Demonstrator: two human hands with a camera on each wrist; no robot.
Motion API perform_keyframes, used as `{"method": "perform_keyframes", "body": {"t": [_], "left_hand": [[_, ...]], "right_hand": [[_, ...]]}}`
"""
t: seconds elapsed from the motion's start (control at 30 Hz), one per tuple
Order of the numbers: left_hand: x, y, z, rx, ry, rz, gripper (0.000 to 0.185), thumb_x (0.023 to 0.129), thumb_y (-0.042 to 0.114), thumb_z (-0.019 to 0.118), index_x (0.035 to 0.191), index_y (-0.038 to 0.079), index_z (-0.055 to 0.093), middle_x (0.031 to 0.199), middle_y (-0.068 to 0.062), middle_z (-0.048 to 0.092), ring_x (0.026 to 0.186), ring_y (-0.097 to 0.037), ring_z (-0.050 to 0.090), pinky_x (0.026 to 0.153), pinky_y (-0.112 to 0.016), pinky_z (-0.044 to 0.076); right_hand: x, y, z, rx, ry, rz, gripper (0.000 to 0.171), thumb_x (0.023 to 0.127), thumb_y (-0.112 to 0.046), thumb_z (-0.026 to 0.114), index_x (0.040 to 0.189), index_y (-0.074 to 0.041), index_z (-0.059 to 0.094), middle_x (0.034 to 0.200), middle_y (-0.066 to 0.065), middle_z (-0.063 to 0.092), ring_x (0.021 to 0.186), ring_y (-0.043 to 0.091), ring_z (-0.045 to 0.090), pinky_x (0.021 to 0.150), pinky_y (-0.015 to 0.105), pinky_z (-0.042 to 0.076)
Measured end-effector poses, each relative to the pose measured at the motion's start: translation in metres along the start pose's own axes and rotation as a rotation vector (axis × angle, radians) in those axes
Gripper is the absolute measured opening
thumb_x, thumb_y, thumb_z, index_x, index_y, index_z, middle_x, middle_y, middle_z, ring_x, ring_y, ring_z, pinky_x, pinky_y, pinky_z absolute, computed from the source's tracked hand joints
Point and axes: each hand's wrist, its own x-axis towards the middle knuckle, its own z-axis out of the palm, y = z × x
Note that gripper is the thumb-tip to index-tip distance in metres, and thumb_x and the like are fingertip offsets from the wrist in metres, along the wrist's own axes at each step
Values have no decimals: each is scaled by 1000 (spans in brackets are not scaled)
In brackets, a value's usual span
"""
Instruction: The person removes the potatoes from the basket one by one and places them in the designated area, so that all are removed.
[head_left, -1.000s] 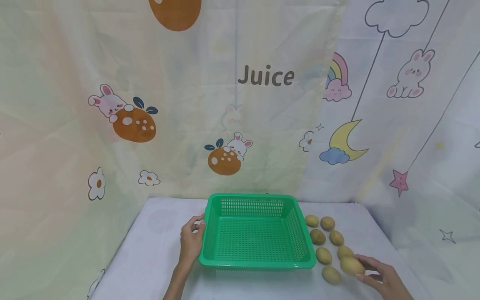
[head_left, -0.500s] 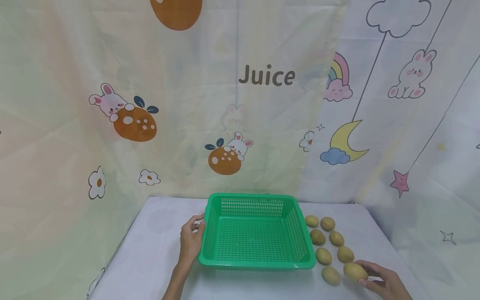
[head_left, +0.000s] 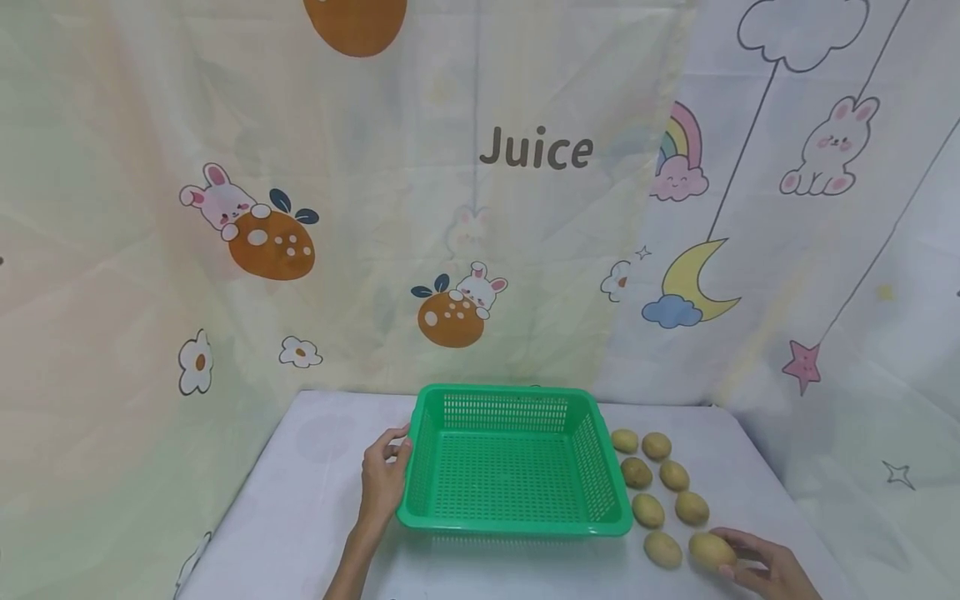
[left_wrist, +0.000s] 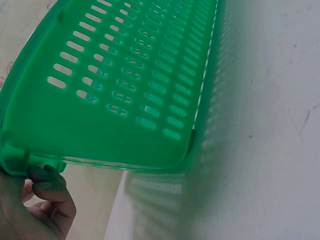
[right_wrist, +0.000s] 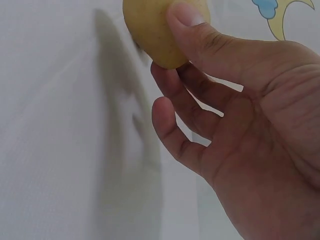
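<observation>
A green plastic basket (head_left: 510, 527) with slotted walls stands on the white table, its inside bare. My left hand (head_left: 383, 483) grips the basket's left rim; the left wrist view shows curled fingers (left_wrist: 52, 192) at the rim's corner. At the front right, my right hand (head_left: 768, 562) pinches a yellow-brown potato (head_left: 712, 551) between thumb and fingers. The right wrist view shows the thumb laid across this potato (right_wrist: 150, 30), with the lower fingers off it. Several more potatoes (head_left: 692, 507) lie in two rough rows between the basket and the right hand.
The white table (head_left: 300, 500) runs back to a printed cloth curtain (head_left: 360, 333). More printed cloth hangs along both sides. One potato (head_left: 663, 550) lies just left of the held one, near the basket's front right corner.
My right hand has brought its potato slightly toward me and down, to the near end of the right row, uncovering the potato behind it. The left hand stays on the basket rim.
</observation>
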Motion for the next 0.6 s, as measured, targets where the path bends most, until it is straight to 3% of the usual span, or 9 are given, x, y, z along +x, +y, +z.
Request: {"method": "perform_keyframes", "body": {"t": [0.07, 0.17, 0.23, 0.4, 0.6], "left_hand": [[0, 0, 0, 3, -1, -1, 32, 112, 14, 59, 142, 7, 70, 101, -19, 78, 70, -19, 75, 64, -23, 56], [0, 0, 0, 0, -2, 3, 32, 112, 14, 59, 141, 6, 70, 101, -19, 77, 70, -18, 74, 64, -23, 56], [1, 0, 0, -4, 2, 5, 31, 112, 14, 60, 141, 7, 70, 100, -19, 77, 68, -18, 74, 64, -23, 56], [0, 0, -1, -9, 4, 8, 31, 112, 13, 60, 140, 7, 71, 96, -19, 77, 65, -18, 74, 63, -24, 56], [0, 0, 0, 1, 3, 1, 31, 112, 14, 60, 141, 7, 70, 98, -18, 77, 67, -18, 74, 63, -24, 57]], "right_hand": [[-1, 4, -1, 27, -29, -27, 62, 104, -23, 74, 147, 17, 53, 128, -3, 77, 100, -24, 54, 89, 30, 63], [-2, 10, -3, 58, -61, -64, 59, 105, -19, 72, 145, 20, 53, 113, -33, 69, 103, -24, 54, 87, 24, 60], [-2, 13, -4, 64, -67, -75, 58, 105, -19, 72, 145, 20, 53, 110, -42, 63, 103, -25, 54, 86, 22, 60], [0, 16, -5, 47, -37, -64, 60, 104, -20, 74, 145, 18, 54, 110, -43, 62, 103, -26, 53, 86, 23, 60], [2, 17, -5, 20, -22, -56, 62, 103, -22, 75, 146, 18, 55, 114, -35, 67, 102, -26, 52, 88, 23, 60]]}}
